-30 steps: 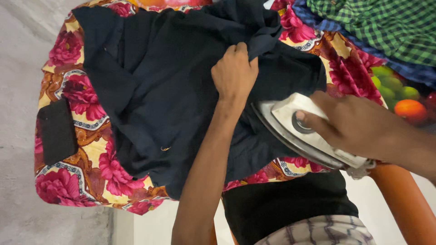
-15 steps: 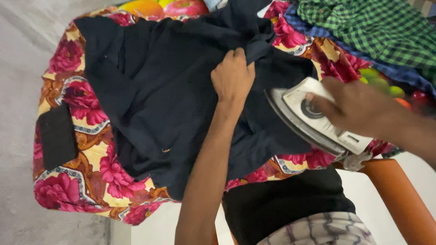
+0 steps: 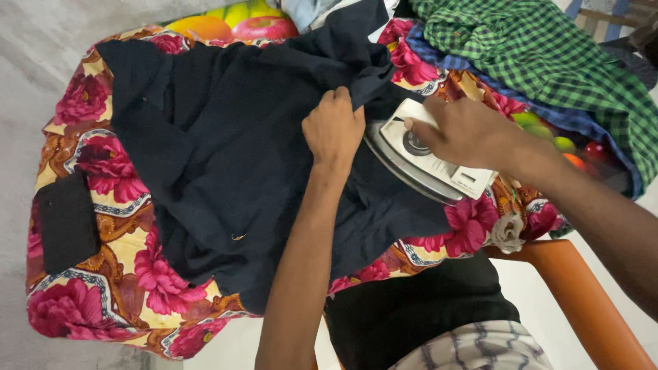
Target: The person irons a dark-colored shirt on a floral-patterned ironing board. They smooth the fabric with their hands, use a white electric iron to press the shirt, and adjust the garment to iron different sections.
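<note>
A dark navy garment point(image 3: 226, 151) lies spread over a table covered with a red-flowered cloth point(image 3: 103, 171). My left hand point(image 3: 334, 127) pinches a fold of the garment near its middle. My right hand point(image 3: 466, 130) grips the handle of a white electric iron point(image 3: 428, 161), which rests on the garment just right of my left hand.
A green checked shirt point(image 3: 548, 55) lies piled on a blue cloth at the back right. A small black fabric piece point(image 3: 65, 219) sits at the table's left end. An orange chair arm point(image 3: 582, 294) runs along the lower right.
The iron has slid toward the back of the table, closer to my left hand. My left hand has kept its hold on the fold.
</note>
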